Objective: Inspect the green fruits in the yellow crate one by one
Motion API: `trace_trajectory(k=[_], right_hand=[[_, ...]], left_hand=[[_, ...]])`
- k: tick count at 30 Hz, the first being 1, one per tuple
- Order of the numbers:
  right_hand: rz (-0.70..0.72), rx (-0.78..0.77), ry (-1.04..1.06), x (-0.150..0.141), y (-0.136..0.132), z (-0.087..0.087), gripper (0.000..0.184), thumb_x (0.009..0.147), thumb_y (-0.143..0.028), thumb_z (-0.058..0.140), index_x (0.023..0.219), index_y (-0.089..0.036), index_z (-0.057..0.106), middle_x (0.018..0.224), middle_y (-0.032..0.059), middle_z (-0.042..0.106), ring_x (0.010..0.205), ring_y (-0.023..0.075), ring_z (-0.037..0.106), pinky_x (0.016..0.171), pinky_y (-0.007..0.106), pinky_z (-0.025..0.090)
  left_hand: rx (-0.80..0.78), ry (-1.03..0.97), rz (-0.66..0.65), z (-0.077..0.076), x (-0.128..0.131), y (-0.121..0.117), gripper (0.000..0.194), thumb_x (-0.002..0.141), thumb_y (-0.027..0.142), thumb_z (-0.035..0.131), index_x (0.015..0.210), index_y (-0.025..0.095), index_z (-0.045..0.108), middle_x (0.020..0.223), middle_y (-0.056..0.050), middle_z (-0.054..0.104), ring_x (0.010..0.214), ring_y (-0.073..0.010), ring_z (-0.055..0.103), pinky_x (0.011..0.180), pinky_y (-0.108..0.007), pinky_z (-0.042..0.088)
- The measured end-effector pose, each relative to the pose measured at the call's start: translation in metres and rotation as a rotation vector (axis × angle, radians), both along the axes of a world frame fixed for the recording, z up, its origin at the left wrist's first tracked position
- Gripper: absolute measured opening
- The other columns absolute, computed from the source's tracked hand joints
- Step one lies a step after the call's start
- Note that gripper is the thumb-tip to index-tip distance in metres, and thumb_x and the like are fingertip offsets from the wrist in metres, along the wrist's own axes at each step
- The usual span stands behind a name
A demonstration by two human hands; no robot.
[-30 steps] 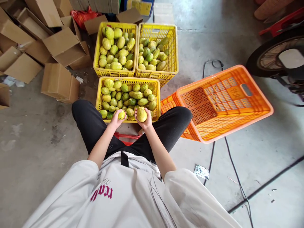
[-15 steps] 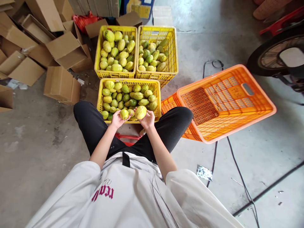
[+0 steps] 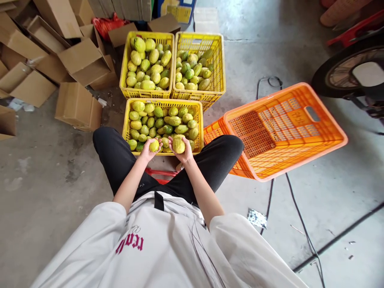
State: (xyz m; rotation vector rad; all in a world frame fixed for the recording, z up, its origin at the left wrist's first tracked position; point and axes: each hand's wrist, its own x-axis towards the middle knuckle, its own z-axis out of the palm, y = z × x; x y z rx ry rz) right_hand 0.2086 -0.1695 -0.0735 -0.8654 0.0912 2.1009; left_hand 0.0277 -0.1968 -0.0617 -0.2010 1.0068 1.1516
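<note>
My left hand (image 3: 148, 151) is closed round a small yellow-green fruit (image 3: 154, 145). My right hand (image 3: 183, 152) grips a larger yellow fruit (image 3: 179, 144). Both hands hover over the near edge of a yellow crate (image 3: 162, 152) full of green and yellow fruits, which stands between my knees. Two more yellow crates stand behind it: the left one (image 3: 146, 93) is heaped with fruit, the right one (image 3: 221, 64) is about half full.
An empty orange crate (image 3: 285, 132) lies tilted on the floor at my right knee. Open cardboard boxes (image 3: 76, 106) are piled at the left. Black cables (image 3: 303, 236) run across the concrete floor on the right. A vehicle wheel (image 3: 348, 70) is at the far right.
Both hands turned their fruits slightly and dropped back a little towards the crate's near edge; they still hold the same two fruits.
</note>
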Motion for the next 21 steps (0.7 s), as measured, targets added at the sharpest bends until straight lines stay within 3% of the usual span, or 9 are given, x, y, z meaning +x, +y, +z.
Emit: trace_trajectory(k=[5,12,16,19,21], right_hand=[[0.026,0.007,-0.053,-0.003,0.000,-0.007,0.020,0.089,-0.033,0.065,0.104,-0.021,0.064,0.095,0.0051,0.076,0.074,0.0164,0.071,0.062,0.025,0.064],[0.010,0.056,-0.091,-0.002,-0.001,-0.010,0.019,0.091,-0.035,0.062,0.105,-0.021,0.064,0.096,0.0049,0.075,0.090,0.0217,0.074,0.082,0.039,0.067],[-0.032,0.086,-0.018,0.002,0.000,-0.005,0.029,0.089,-0.040,0.055,0.107,-0.020,0.066,0.097,0.0083,0.077,0.105,0.0285,0.073,0.090,0.049,0.064],[-0.043,0.102,0.014,0.005,0.000,0.000,0.033,0.086,-0.036,0.052,0.111,-0.021,0.066,0.100,0.0089,0.077,0.114,0.0300,0.071,0.093,0.051,0.061],[-0.035,0.128,0.034,0.005,0.000,0.003,0.034,0.086,-0.034,0.053,0.114,-0.021,0.066,0.106,0.0102,0.077,0.117,0.0302,0.070,0.094,0.051,0.061]], left_hand=[[-0.025,0.064,-0.076,-0.004,-0.001,0.001,0.008,0.078,0.019,0.063,0.084,0.018,0.056,0.067,0.001,0.061,0.052,-0.0093,0.058,0.045,-0.015,0.045],[-0.029,0.168,-0.040,-0.007,0.002,0.002,0.009,0.080,0.019,0.067,0.083,0.017,0.058,0.069,0.000,0.064,0.053,-0.0101,0.061,0.049,-0.018,0.049],[0.005,0.057,-0.002,-0.002,0.003,0.002,0.015,0.092,0.028,0.056,0.093,0.015,0.063,0.081,-0.007,0.072,0.073,-0.0185,0.072,0.069,-0.029,0.061],[0.024,-0.040,-0.011,0.002,0.003,0.002,0.024,0.095,0.028,0.047,0.102,0.014,0.065,0.093,-0.013,0.075,0.096,-0.0264,0.075,0.084,-0.041,0.062],[0.022,-0.038,-0.016,0.001,0.001,0.002,0.024,0.096,0.025,0.045,0.104,0.013,0.065,0.095,-0.014,0.075,0.100,-0.0268,0.074,0.086,-0.040,0.062]])
